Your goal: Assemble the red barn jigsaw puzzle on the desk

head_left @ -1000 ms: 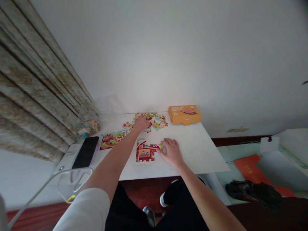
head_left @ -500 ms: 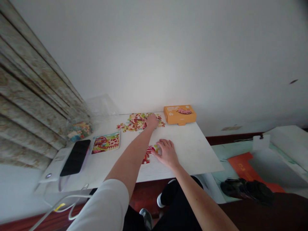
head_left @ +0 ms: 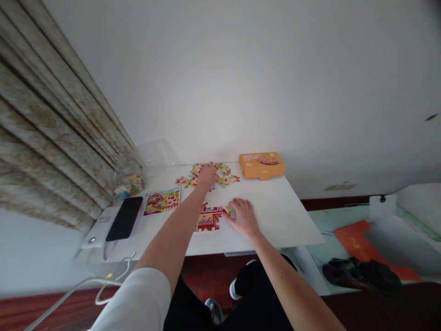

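My left hand [head_left: 207,175] reaches to the far side of the white table, over a loose pile of jigsaw pieces [head_left: 225,171]. Its fingers point down among the pieces, partly apart, and no piece shows clearly in them. Nearer to me lies a partly joined jigsaw puzzle [head_left: 207,221] with a red barn on it; my left forearm covers its left edge. Beside its right end, my right hand [head_left: 244,216] rests on the table with thumb and fingers apart. The thumb is at the puzzle's edge, near a yellow-green part. Left of my forearm is a farm picture card [head_left: 161,201].
An orange puzzle box [head_left: 262,165] stands against the wall. On the left are a black phone [head_left: 124,218], a clear bag of pieces [head_left: 129,185] and a white cable [head_left: 65,296]. The white table [head_left: 282,220] ends at right, above shoes [head_left: 361,275] and an open box.
My left hand moved right across the pile, then back left to its middle. My right hand has stayed beside the joined puzzle. The view swung slightly and returned.
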Action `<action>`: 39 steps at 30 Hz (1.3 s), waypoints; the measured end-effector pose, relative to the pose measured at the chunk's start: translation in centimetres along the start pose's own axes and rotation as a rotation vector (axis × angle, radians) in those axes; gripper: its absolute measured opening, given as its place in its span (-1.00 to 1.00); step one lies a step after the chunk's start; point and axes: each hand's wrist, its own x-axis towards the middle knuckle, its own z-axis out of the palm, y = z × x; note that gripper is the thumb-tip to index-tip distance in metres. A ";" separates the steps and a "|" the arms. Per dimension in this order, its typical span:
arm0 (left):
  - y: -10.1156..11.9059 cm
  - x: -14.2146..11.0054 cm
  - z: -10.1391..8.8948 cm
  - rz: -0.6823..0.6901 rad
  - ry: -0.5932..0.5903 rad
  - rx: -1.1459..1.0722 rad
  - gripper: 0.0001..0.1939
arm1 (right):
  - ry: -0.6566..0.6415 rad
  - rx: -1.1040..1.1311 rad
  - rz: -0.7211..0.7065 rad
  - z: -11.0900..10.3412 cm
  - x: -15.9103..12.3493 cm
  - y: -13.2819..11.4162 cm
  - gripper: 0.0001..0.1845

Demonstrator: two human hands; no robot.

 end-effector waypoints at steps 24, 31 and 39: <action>-0.7 -17.4 2.4 0.541 0.018 -0.346 -0.45 | 0.103 0.948 0.380 0.3 0.3 3.5 -0.65; -9.1 -19.4 0.4 0.433 0.138 -0.223 -0.61 | 0.437 1.109 0.497 0.6 0.5 4.7 -0.51; -8.5 -19.7 -0.1 0.615 0.080 -0.182 -0.61 | 0.315 0.981 0.471 0.1 0.5 4.2 -0.46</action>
